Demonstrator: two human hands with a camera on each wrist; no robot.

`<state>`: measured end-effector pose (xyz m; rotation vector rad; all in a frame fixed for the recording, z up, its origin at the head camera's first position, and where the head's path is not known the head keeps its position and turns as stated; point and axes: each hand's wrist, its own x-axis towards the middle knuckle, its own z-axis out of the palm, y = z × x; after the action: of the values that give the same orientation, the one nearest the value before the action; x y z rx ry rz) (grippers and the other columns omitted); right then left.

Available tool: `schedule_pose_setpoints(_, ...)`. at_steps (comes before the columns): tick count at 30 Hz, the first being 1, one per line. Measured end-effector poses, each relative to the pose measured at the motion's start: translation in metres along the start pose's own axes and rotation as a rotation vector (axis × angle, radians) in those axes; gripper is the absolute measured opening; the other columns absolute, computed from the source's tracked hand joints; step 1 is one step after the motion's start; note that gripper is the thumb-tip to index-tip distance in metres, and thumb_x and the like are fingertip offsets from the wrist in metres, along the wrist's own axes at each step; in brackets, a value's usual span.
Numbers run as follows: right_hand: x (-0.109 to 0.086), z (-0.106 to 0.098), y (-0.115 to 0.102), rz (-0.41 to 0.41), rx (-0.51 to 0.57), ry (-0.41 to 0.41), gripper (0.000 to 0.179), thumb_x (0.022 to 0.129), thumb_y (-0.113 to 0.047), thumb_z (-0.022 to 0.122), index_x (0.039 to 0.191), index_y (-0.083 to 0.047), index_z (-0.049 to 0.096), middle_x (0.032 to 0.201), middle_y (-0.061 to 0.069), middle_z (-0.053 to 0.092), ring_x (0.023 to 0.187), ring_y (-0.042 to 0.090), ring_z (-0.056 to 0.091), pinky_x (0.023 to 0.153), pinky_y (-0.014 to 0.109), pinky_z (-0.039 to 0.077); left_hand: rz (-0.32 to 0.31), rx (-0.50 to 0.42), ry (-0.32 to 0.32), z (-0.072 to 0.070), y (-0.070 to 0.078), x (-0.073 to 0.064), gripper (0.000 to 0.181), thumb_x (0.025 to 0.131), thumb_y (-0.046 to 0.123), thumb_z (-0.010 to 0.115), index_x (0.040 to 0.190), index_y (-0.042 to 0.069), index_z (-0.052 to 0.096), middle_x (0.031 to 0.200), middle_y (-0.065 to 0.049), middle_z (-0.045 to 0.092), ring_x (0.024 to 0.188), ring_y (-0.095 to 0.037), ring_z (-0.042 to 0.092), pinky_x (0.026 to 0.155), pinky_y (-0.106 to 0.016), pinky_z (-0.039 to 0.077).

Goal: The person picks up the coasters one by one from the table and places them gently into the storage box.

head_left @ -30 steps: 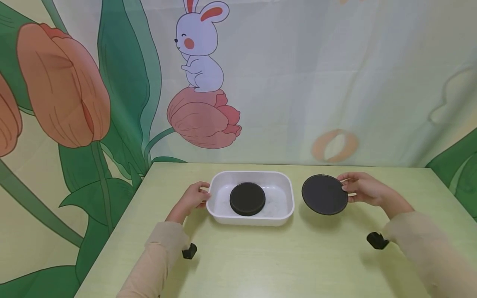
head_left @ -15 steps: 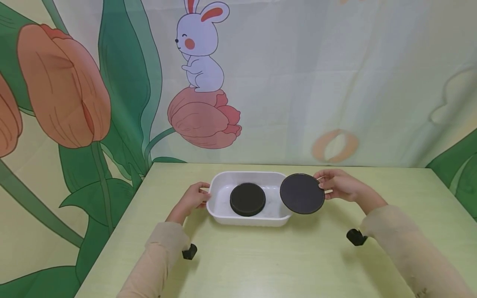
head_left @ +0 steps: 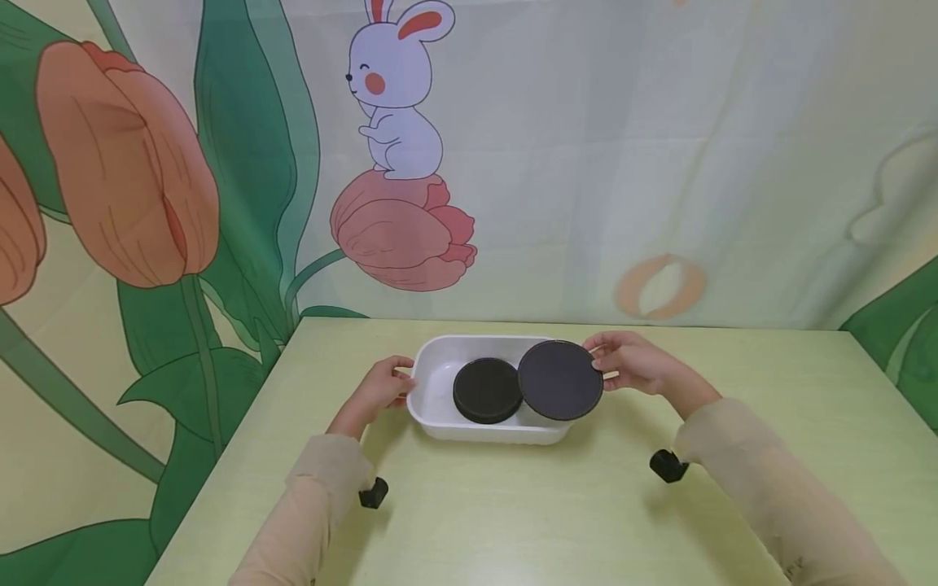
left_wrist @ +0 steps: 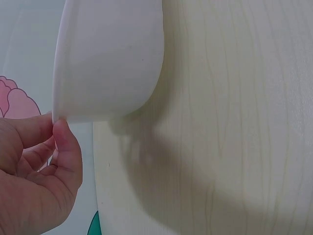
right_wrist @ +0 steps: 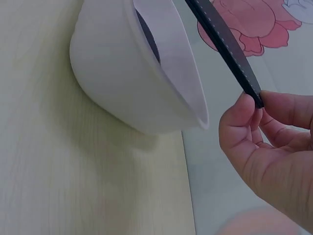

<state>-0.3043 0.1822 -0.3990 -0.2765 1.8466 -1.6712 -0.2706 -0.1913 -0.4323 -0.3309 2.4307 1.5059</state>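
Observation:
A white rectangular plastic basin (head_left: 440,434) stands on the table, and a thick black round piece (head_left: 487,391) lies inside it, possibly stacked coasters. My left hand (head_left: 379,385) pinches the basin's left rim between thumb and fingers; the left wrist view shows this hand (left_wrist: 44,169) at the rim corner. Over the basin's right part, my right hand (head_left: 636,362) holds a thin black round coaster (head_left: 560,380) by its right edge. Pale stitching runs along the coaster's (right_wrist: 230,54) edge in the right wrist view. It hangs above the rim, covering part of the basin and slightly overlapping the black piece in the head view.
The pale wooden table (head_left: 498,513) reaches back to a printed curtain (head_left: 557,163) with tulips and a rabbit. Black wrist-worn devices (head_left: 668,465) hang under both sleeves, close above the tabletop.
My right hand has carried the black coaster leftward, from beside the basin to over its right part. The left hand and the basin have stayed in place.

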Motion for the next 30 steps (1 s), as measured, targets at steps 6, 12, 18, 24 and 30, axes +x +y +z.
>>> schedule_pose_setpoints(6,0.014,0.015,-0.004,-0.007,0.008,0.020,0.024,0.085,0.004,0.044,0.108,-0.001,0.040,0.080,0.000,0.050,0.064,0.009,0.053,0.059,0.024,0.047,0.022,-0.010,-0.001,0.000,-0.002,0.002,0.038,0.085,0.002,0.053,0.123,0.004,0.045,0.101,-0.016,0.053,0.081,-0.021,0.056,0.065,-0.026,0.051)
schedule_pose_setpoints(12,0.026,0.031,-0.007,-0.007,0.039,0.053,0.027,0.085,0.005,0.042,0.112,0.003,0.038,0.079,0.001,0.049,0.061,0.009,0.051,0.057,0.024,0.046,0.049,-0.005,-0.005,-0.001,-0.003,0.002,0.037,0.084,0.002,0.054,0.120,0.003,0.046,0.096,-0.015,0.054,0.076,-0.020,0.056,0.064,-0.028,0.052)
schedule_pose_setpoints(18,0.040,0.048,-0.005,0.008,0.055,0.131,0.032,0.084,0.005,0.044,0.115,0.005,0.039,0.080,0.002,0.050,0.059,0.010,0.050,0.055,0.024,0.046,0.018,-0.006,0.004,-0.001,-0.002,0.002,0.037,0.085,0.003,0.053,0.122,0.005,0.046,0.099,-0.015,0.053,0.082,-0.022,0.056,0.065,-0.027,0.051)
schedule_pose_setpoints(24,0.056,0.062,0.004,0.015,0.097,0.205,0.031,0.083,0.005,0.044,0.114,0.005,0.040,0.073,-0.001,0.051,0.058,0.009,0.051,0.053,0.022,0.047,0.014,-0.020,0.000,0.000,-0.003,0.003,0.039,0.086,0.003,0.053,0.124,0.004,0.044,0.099,-0.015,0.053,0.085,-0.026,0.056,0.062,-0.025,0.051)
schedule_pose_setpoints(30,0.063,0.075,0.008,0.016,0.133,0.246,0.032,0.082,0.006,0.044,0.114,0.006,0.041,0.072,0.000,0.053,0.059,0.011,0.054,0.054,0.023,0.047,0.022,-0.019,0.007,0.001,-0.005,0.003,0.038,0.085,0.002,0.053,0.123,0.004,0.045,0.099,-0.015,0.053,0.084,-0.025,0.057,0.061,-0.024,0.050)
